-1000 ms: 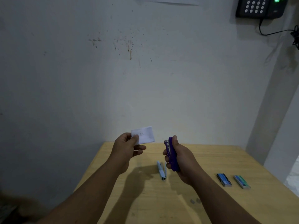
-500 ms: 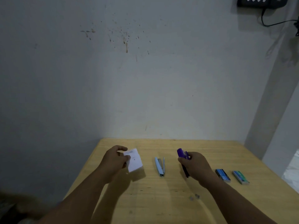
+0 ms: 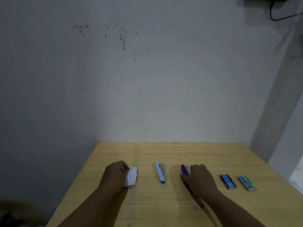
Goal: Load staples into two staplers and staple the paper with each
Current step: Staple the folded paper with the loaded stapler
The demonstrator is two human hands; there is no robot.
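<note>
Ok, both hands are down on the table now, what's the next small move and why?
Probably let go of the purple stapler with the right hand and reach for the light blue stapler. It lies open and untouched between the hands, while the left hand holds the folded paper on the table.

Matt pale wood table, folded white paper, glossy purple plastic stapler

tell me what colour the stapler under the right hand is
Purple plastic stapler, seen in the head view.
</note>
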